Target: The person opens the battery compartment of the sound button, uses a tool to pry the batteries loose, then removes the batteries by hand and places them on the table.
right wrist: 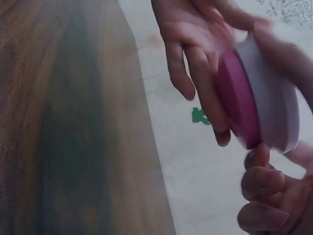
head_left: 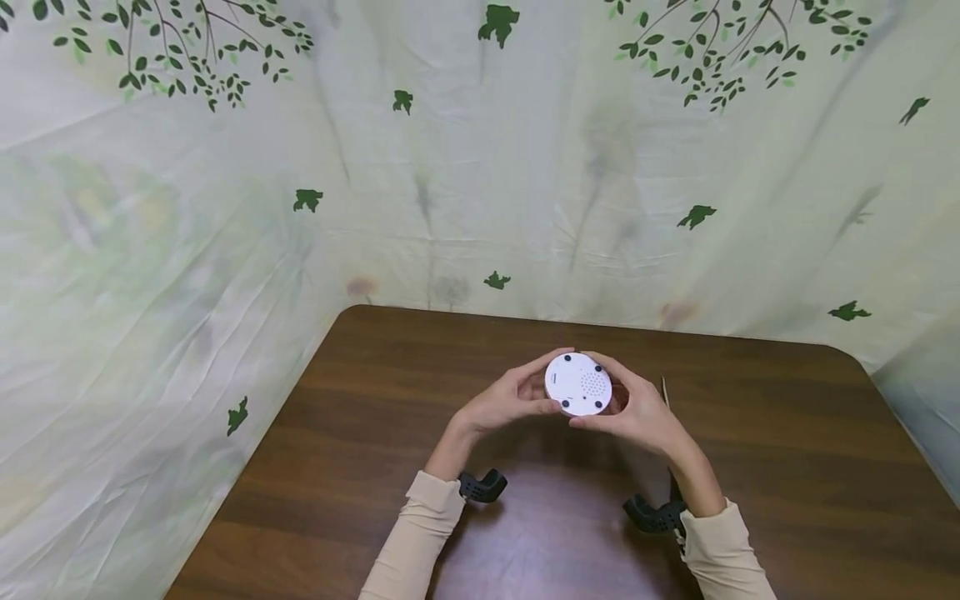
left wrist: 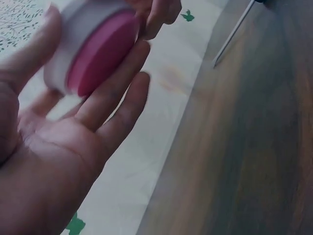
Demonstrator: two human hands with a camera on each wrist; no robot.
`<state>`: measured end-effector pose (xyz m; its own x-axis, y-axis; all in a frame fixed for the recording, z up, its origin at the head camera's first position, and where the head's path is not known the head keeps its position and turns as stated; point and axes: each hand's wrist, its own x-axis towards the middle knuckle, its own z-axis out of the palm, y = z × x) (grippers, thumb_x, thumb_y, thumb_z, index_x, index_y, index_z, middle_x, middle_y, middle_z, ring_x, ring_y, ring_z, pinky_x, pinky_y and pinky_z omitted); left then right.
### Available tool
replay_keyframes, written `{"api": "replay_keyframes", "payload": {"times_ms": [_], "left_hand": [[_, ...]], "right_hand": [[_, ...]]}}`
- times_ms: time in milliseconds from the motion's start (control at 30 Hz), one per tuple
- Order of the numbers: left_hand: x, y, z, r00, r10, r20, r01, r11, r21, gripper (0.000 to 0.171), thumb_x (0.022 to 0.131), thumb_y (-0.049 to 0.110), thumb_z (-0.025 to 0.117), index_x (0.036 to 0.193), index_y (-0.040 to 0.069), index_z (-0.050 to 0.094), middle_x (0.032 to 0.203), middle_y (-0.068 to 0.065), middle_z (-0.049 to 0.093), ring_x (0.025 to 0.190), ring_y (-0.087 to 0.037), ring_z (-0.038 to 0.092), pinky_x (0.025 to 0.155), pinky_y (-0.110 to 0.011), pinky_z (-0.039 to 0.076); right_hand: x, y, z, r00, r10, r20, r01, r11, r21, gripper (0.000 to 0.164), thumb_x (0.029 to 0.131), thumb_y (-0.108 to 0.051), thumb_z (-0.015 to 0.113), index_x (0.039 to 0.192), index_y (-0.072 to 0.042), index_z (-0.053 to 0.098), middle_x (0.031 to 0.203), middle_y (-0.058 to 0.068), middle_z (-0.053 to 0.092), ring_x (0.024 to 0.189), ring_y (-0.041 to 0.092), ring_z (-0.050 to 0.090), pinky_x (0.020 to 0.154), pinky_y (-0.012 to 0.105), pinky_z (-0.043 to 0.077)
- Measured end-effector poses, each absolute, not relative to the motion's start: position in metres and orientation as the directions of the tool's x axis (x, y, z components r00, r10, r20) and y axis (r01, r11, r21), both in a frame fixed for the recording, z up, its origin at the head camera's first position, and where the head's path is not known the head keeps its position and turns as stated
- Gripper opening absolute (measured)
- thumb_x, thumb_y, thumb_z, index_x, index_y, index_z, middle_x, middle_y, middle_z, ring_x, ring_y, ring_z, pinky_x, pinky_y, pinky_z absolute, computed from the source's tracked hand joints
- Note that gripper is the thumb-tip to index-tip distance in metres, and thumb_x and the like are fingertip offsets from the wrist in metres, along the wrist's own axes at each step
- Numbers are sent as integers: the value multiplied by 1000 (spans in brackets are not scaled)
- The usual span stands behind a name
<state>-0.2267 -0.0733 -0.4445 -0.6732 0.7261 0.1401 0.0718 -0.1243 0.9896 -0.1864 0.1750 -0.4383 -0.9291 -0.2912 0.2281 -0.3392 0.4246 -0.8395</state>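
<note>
Both hands hold up a round push button (head_left: 578, 384) over the table, its white underside facing the head camera. That underside has several dark round feet, a patch of small holes and a small slot. Both wrist views show its white body and the pink domed top (left wrist: 105, 54). The left hand (head_left: 513, 396) grips the rim from the left, thumb on the near side. On the opposite rim, the right hand (head_left: 637, 408) pinches it between thumb and fingers. Some of the right fingers (right wrist: 264, 183) are curled beneath the pink side.
Behind the right wrist, on the brown wooden table (head_left: 360, 517), lies a screwdriver with a thin metal shaft (left wrist: 234, 33) and dark handle, partly hidden by the arm. A pale leaf-printed cloth (head_left: 450, 167) hangs behind and at the left. Black wrist mounts (head_left: 483, 486) sit at both cuffs.
</note>
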Motion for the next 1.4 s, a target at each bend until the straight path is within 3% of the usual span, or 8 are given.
{"api": "replay_keyframes", "payload": {"times_ms": [167, 333, 433, 567, 700, 933, 1133, 1400], "left_hand": [[-226, -63, -450, -758, 637, 139, 63, -141, 988, 79, 96, -9, 65, 162, 15, 29, 147, -23, 50, 108, -12, 67, 94, -28, 58], [-223, -51, -450, -807, 578, 119, 43, -143, 989, 76, 96, -9, 65, 159, 18, 30, 137, -22, 54, 102, -13, 67, 89, -25, 58], [-221, -50, -449, -793, 594, 134, 55, -149, 987, 78, 96, -5, 68, 159, 19, 29, 142, -21, 51, 106, -14, 66, 89, -25, 57], [-221, -59, -450, -722, 671, 168, 77, -164, 983, 86, 93, 2, 75, 163, 18, 28, 153, -19, 45, 113, -14, 63, 92, -25, 56], [-221, -68, -451, -657, 730, 188, 70, -189, 980, 87, 92, 12, 78, 164, 14, 28, 150, -24, 48, 113, -14, 66, 95, -26, 57], [-221, -60, -449, -730, 656, 192, 91, -186, 978, 79, 94, -5, 70, 159, 16, 30, 147, -23, 50, 111, -13, 67, 92, -27, 58], [-218, -51, -447, -783, 598, 171, 91, -162, 983, 83, 92, -10, 71, 158, 19, 30, 146, -24, 52, 106, -15, 67, 87, -27, 59], [-222, -60, -443, -701, 684, 201, 162, -122, 979, 86, 88, -13, 73, 161, 5, 30, 154, -23, 45, 114, -14, 61, 90, -24, 57]], "right_hand": [[-189, 175, -443, -931, -216, 293, -360, 438, -824, 83, 76, -22, 95, 148, -22, 54, 95, 7, 58, 77, 16, 51, 64, 22, 44], [-192, 173, -448, -932, -175, 316, -360, 361, -860, 84, 76, -13, 93, 150, -17, 53, 124, 9, 60, 93, 17, 57, 75, 24, 53], [-193, 174, -448, -931, -186, 314, -360, 324, -875, 84, 76, -10, 93, 150, -19, 54, 134, 8, 62, 102, 12, 57, 83, 25, 52], [-191, 180, -446, -911, -291, 291, -373, 286, -883, 86, 77, -10, 92, 152, -23, 52, 141, 5, 61, 113, 7, 56, 91, 24, 48], [-191, 188, -446, -882, -388, 268, -372, 223, -901, 85, 79, -7, 89, 154, -19, 50, 150, 8, 55, 122, 6, 56, 96, 19, 47], [-193, 189, -449, -912, -306, 273, -345, 209, -915, 77, 83, -4, 86, 151, -13, 52, 145, 12, 60, 116, 7, 62, 94, 21, 51], [-193, 181, -450, -931, -235, 278, -327, 200, -924, 83, 81, -5, 88, 154, -14, 49, 152, 13, 55, 116, 9, 60, 91, 21, 54], [-190, 188, -445, -906, -346, 243, -348, 284, -893, 84, 83, -12, 88, 156, -24, 48, 153, 3, 56, 121, 6, 56, 98, 27, 47]]}}
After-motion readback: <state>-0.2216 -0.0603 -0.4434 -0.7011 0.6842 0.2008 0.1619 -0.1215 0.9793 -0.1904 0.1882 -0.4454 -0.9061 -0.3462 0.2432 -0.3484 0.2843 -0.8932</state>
